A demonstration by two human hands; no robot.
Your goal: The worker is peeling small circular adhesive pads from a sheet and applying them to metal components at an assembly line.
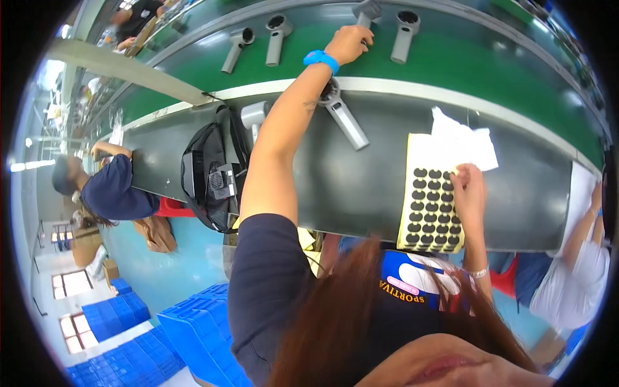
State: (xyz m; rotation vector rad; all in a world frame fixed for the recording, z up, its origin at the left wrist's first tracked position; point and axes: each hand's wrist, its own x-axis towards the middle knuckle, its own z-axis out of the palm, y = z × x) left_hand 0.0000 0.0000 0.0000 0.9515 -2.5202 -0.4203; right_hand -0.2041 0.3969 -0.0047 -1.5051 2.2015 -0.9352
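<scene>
Looking down from your head camera, you see your left hand (349, 44) stretched far forward over a green conveyor belt (464, 64), its fingers curled closed around a grey plastic handheld device with a round head and a straight handle (368, 11). That device lies just beyond your knuckles at the top edge of the picture, so only part of it shows. Three more grey devices rest on the belt: two to the left of your hand (237, 46) (277, 35) and one just to its right (404, 33), each with its handle running toward you. A blue wristband (321, 60) circles your left wrist. Nearer to you, on the dark grey worktable (361, 187), another grey device (342, 116) lies partly under your forearm, its handle angled down and to the right. Your right hand (469, 193) rests on a pale yellow backing sheet covered in rows of small black oval pads (431, 200), fingertips bent onto the upper right pads; whether they pinch one, you cannot tell. White crumpled paper (464, 142) sits just past the sheet. Your right hand is the one nearer the pads.
</scene>
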